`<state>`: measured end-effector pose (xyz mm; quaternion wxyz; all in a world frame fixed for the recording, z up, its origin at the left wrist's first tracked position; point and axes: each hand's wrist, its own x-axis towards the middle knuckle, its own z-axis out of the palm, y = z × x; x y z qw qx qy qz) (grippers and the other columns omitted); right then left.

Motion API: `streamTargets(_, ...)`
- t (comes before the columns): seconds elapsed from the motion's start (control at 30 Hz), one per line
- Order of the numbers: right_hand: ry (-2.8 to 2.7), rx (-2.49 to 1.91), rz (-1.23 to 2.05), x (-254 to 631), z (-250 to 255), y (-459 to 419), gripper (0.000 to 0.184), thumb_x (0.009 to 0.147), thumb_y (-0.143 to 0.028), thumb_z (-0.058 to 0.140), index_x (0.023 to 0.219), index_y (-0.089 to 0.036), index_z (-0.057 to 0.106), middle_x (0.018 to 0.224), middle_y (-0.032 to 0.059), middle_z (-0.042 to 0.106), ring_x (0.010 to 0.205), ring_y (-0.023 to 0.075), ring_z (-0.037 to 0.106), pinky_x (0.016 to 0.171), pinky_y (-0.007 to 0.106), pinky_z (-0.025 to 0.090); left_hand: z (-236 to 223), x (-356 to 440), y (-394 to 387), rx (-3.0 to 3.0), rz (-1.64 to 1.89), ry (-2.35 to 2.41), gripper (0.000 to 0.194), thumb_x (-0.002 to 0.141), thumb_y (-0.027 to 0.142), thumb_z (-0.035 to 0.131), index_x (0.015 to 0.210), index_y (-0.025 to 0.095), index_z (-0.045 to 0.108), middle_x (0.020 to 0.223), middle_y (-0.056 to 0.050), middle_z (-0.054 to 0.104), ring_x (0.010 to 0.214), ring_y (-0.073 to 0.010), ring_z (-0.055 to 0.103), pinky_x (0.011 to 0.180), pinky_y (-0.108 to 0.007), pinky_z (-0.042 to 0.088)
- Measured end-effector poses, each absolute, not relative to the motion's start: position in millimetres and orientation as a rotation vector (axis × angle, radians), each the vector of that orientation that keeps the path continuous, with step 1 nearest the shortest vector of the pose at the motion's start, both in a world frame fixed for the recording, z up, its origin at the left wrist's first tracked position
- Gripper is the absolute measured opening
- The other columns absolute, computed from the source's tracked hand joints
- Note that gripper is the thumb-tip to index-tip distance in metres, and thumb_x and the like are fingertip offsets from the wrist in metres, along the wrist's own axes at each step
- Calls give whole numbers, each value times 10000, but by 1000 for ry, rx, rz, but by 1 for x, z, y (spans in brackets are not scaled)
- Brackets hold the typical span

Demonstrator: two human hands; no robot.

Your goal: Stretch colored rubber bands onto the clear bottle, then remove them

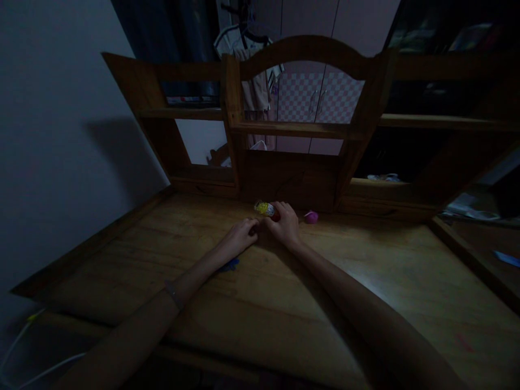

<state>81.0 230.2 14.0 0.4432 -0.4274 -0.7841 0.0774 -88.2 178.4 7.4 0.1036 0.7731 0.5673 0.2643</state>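
Note:
My right hand (286, 226) is wrapped round a small object with a yellow, white and red surface (265, 209), perhaps a little bottle or packet; the dim light hides its exact kind. Its yellow end points left, and the red part lies partly under my fingers. Close by on the left, my left hand (244, 234) rests low over the desk with its fingers curled in. Whatever those fingers hold, if anything, is hidden. A small round pink-purple thing (311, 217) with a pale strip lies just right of my right hand. Something flat and blue (229, 265) shows beside my left forearm.
The wooden desk (260, 319) carries a shelf unit (292, 129) with an arched top along its back. A white wall (60, 135) bounds the left side. At the right, beyond a raised wooden edge (479, 262), lies a light blue item (507, 258).

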Motion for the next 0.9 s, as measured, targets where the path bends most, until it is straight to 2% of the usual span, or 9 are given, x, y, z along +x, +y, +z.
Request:
streamTargets(0.1, -1945, -1070, 187, 81, 14, 230, 289, 755, -241, 599, 1042, -220, 618, 978, 59, 631, 953, 251, 548, 859, 358, 433, 7, -97, 182, 2162, 885, 1616, 165, 727, 151, 592, 882, 189, 633, 790, -16, 649, 692, -161, 599, 618, -261, 453)
streamTargets(0.2, -1958, -1067, 182, 81, 14, 230, 296, 759, -259, 608, 1052, -219, 618, 988, 65, 629, 957, 255, 545, 855, 363, 431, 9, -111, 190, 1929, 1132, 1578, 151, 722, 209, 648, 868, 177, 628, 779, -16, 661, 671, -152, 613, 599, -250, 474)
streamTargets(0.33, -1989, -1048, 160, 81, 13, 229, 297, 769, -296, 627, 1055, -214, 616, 991, 68, 623, 956, 257, 538, 853, 367, 421, 20, -129, 199, 1665, 1572, 1531, 250, 708, 329, 730, 866, 164, 629, 842, -39, 673, 773, -165, 646, 710, -276, 520)
streamTargets(0.43, -2047, -1012, 126, 80, 14, 226, 306, 774, -311, 637, 1060, -205, 614, 1002, 74, 620, 973, 259, 524, 865, 372, 405, 30, -130, 198, 1598, 1726, 1483, 311, 721, 389, 741, 906, 165, 632, 890, -47, 675, 821, -166, 648, 756, -283, 521)
streamTargets(0.67, -2155, -970, 90, 81, 17, 221, 307, 777, -291, 627, 1073, -213, 606, 1016, 76, 614, 986, 263, 505, 866, 379, 382, 34, -110, 184, 1847, 1566, 1447, 246, 779, 379, 707, 918, 184, 651, 885, -39, 672, 810, -172, 635, 748, -297, 513)
streamTargets(0.8, -2141, -964, 100, 80, 16, 222, 301, 774, -287, 628, 1065, -216, 603, 1008, 73, 611, 976, 261, 504, 857, 377, 382, 34, -109, 180, 1999, 1519, 1523, 201, 790, 387, 694, 879, 206, 707, 893, -42, 694, 862, -200, 641, 831, -346, 504)
streamTargets(0.9, -2123, -957, 104, 80, 16, 223, 292, 770, -291, 635, 1049, -213, 599, 999, 71, 609, 970, 259, 504, 854, 374, 385, 36, -111, 177, 2035, 1505, 1498, 218, 816, 400, 662, 919, 223, 740, 935, -53, 700, 909, -217, 641, 862, -362, 498)
